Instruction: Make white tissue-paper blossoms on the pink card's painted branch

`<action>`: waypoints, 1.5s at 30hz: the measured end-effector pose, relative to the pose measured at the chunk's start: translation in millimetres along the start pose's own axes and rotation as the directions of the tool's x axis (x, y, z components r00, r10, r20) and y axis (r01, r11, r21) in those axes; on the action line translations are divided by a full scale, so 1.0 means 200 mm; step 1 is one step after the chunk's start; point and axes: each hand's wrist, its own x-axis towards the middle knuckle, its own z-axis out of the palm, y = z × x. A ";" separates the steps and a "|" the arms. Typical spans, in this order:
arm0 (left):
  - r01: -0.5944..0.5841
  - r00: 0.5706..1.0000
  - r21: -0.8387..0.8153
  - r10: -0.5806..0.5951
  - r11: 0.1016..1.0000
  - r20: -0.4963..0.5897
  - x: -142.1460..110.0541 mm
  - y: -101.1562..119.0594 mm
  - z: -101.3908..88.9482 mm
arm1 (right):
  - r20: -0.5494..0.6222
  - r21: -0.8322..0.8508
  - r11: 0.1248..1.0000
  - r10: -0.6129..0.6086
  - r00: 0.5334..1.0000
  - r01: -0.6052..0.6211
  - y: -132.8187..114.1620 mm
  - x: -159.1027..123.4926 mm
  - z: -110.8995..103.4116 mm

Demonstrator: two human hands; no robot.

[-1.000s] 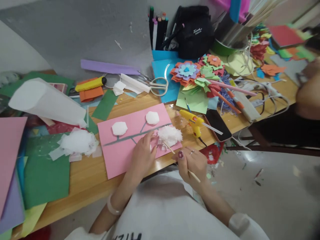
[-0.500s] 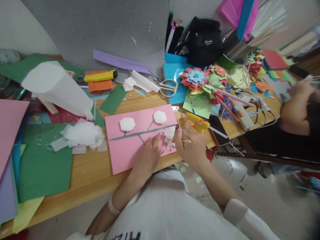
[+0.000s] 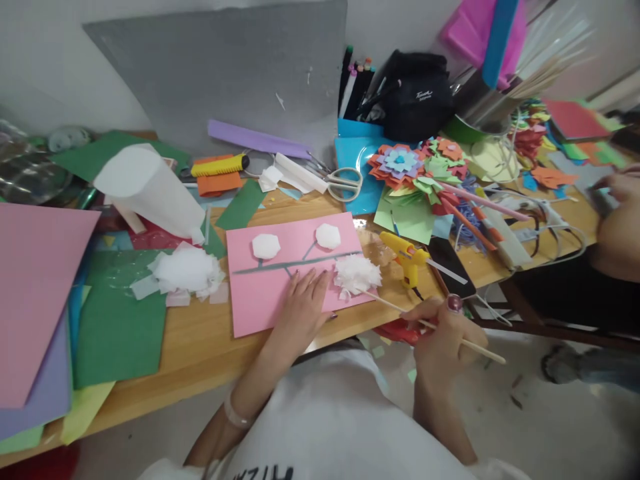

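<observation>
My left hand [image 3: 303,305] lies flat with fingers stretched out on a pink card [image 3: 280,273] on the wooden table. The card carries a grey branch strip and two small white paper blossoms [image 3: 327,236]. A fluffier white tissue flower [image 3: 356,275] sits at the card's right edge, just right of my left fingertips. My right hand [image 3: 443,330] is closed round a thin wooden stick [image 3: 435,326], held off the table's front edge; the stick's tip points at the tissue flower.
A yellow glue gun [image 3: 407,257] and a dark phone [image 3: 447,263] lie right of the card. Scissors [image 3: 343,183], a yellow utility knife [image 3: 220,165], layered paper flowers [image 3: 400,163], a white tissue pile [image 3: 187,272] and coloured sheets surround it. Another person's arm [image 3: 617,220] is at the right.
My right hand has drawn back from the tissue flower toward the table's front edge with the stick. The flower now shows in full. My left hand stayed on the card.
</observation>
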 end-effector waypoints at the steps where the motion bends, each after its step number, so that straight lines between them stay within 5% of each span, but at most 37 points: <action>1: 0.011 1.000 0.014 -0.011 1.000 -0.012 0.00 0.00 0.00 | -0.002 0.020 1.000 0.003 1.000 -0.003 0.02 -0.01 0.00; 8: 0.019 0.982 -0.092 -0.036 0.996 -0.186 -0.02 0.00 -0.07 | 0.078 0.005 0.994 -0.107 0.991 0.106 0.09 -0.05 0.00; 11: 0.071 0.929 -0.160 -0.124 0.985 -0.348 -0.11 -0.06 -0.17 | 0.069 0.007 0.987 -0.162 0.984 0.162 0.13 -0.06 0.03; 14: 0.334 0.774 -0.175 -0.376 0.926 -0.510 -0.26 -0.17 -0.25 | 0.039 0.046 0.967 -0.252 0.967 0.251 0.18 -0.08 0.07; 17: 0.628 0.589 -0.139 -0.585 0.766 -0.557 -0.39 -0.28 -0.29 | 0.089 0.124 0.930 -0.358 0.929 0.346 0.21 -0.11 0.10; 21: 0.831 0.460 -0.025 -0.710 0.556 -0.533 -0.45 -0.34 -0.27 | 0.208 0.155 0.918 -0.391 0.897 0.364 0.17 -0.12 0.13; 28: 0.812 0.425 -0.102 -0.702 0.574 -0.571 -0.43 -0.32 -0.26 | 0.272 0.172 0.880 -0.474 0.838 0.442 0.13 -0.09 0.15; 33: 0.506 0.373 -0.467 -0.672 0.726 -0.640 -0.45 -0.30 -0.31 | 0.292 0.271 0.926 -0.340 0.894 0.264 0.16 -0.12 0.15; 35: 0.335 0.389 -0.687 -0.759 0.645 -0.522 -0.42 -0.27 -0.31 | 0.329 0.363 0.927 -0.220 0.918 0.092 0.14 -0.12 0.16; 36: 0.264 0.429 -0.778 -0.792 0.570 -0.435 -0.39 -0.25 -0.31 | 0.355 0.407 0.914 -0.172 0.919 0.013 0.13 -0.12 0.17; 39: 0.149 0.620 -0.932 -0.765 0.332 -0.173 -0.29 -0.17 -0.31 | 0.450 0.466 0.874 -0.099 0.887 -0.139 0.10 -0.10 0.20; 41: 0.130 0.701 -0.965 -0.710 0.227 -0.072 -0.23 -0.11 -0.30 | 0.477 0.489 0.852 -0.084 0.875 -0.185 0.09 -0.09 0.21; 45: 0.171 0.753 -0.959 -0.658 0.228 -0.022 -0.14 -0.04 -0.26 | 0.473 0.569 0.792 -0.097 0.875 -0.220 0.09 -0.08 0.20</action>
